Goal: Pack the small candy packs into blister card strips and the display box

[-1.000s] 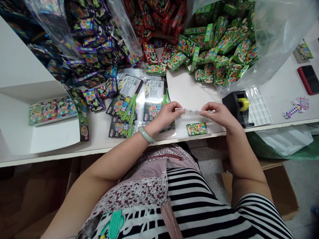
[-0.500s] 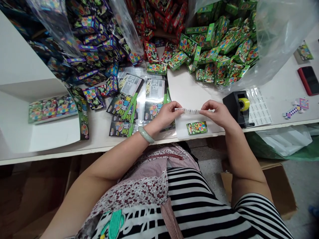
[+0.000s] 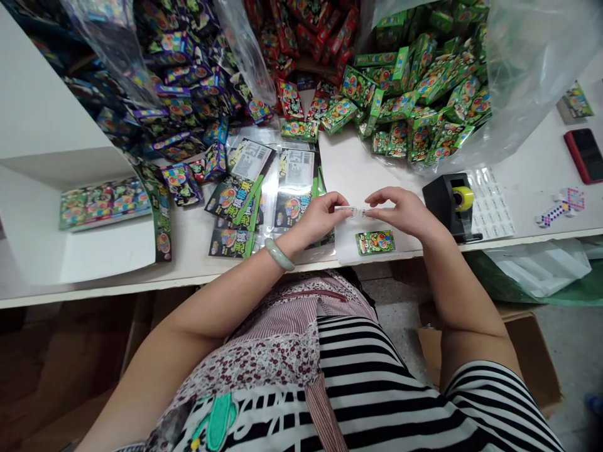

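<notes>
My left hand (image 3: 325,216), with a pale green bangle on its wrist, pinches one end of a narrow strip of small round clear stickers (image 3: 357,212). At the strip's other end is my right hand (image 3: 398,210), its thumb against the strip and its index finger a little raised; part of the strip shows between those fingers. Just below the strip, a small green candy box (image 3: 375,242) lies flat on the table near the front edge. Left of my left hand lie black and green printed plastic pouches (image 3: 289,207).
Heaps of purple (image 3: 176,81), red (image 3: 325,37) and green boxes (image 3: 424,94) fill the back. At right are a black tape dispenser (image 3: 445,204), a sticker sheet (image 3: 492,204) and a phone (image 3: 584,154). A white display carton (image 3: 108,245) with boxes inside stands left.
My right hand has moved left along the strip, closer to my left hand, and its index finger has lifted slightly. Less of the strip shows between the hands. The green box lies still.
</notes>
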Demonstrator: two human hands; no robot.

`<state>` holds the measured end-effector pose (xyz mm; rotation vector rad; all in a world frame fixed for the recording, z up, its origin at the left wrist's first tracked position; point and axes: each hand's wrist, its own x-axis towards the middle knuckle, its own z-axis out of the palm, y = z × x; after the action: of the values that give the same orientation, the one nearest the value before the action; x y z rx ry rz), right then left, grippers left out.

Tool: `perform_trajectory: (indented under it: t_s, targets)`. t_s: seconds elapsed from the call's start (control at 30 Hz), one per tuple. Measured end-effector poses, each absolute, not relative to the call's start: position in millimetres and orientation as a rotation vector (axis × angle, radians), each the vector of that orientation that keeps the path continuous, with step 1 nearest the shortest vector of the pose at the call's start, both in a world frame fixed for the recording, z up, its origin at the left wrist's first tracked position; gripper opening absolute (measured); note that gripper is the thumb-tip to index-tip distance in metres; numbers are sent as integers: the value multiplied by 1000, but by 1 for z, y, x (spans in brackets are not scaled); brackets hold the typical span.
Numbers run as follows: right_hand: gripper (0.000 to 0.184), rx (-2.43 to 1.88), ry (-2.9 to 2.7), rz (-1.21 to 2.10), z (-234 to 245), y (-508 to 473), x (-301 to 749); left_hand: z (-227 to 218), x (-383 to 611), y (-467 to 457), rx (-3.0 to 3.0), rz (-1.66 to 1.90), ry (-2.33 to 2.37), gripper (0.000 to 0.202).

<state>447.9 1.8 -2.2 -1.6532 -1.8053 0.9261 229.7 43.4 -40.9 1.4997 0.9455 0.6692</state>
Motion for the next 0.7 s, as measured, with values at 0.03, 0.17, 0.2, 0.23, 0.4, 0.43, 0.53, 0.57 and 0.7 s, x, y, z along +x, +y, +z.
perform_trajectory:
  t_s: [0.03, 0.17, 0.2, 0.23, 0.4, 0.43, 0.53, 0.57, 0.7]
  targets:
    - [10, -1655, -1853, 933, 0, 4, 445, -40, 230, 43, 1507, 672, 935, 8]
    - [11, -1702, -1949, 938, 6, 10, 436, -37, 229, 43, 1519, 663, 920, 7]
    - [12, -1704, -1965, 937, 7, 11, 435, -36, 228, 43, 1522, 655, 930, 7]
    - [12, -1700, -1984, 942, 8, 11, 435, -36, 227, 42, 1527, 645, 944, 7]
    - [17, -1648, -2014, 993, 7, 12, 440, -34, 222, 42, 1539, 627, 978, 17]
    - [19, -1642, -2006, 997, 6, 12, 441, -34, 222, 42, 1525, 642, 972, 16]
    - [23, -1634, -1939, 1030, 4, 12, 442, -35, 220, 43, 1465, 693, 950, 12]
    - [24, -1633, -1902, 1042, 3, 12, 441, -35, 220, 43, 1451, 699, 946, 11]
    - [24, -1615, -1780, 1033, 0, 11, 437, -34, 221, 43, 1427, 667, 969, 11]
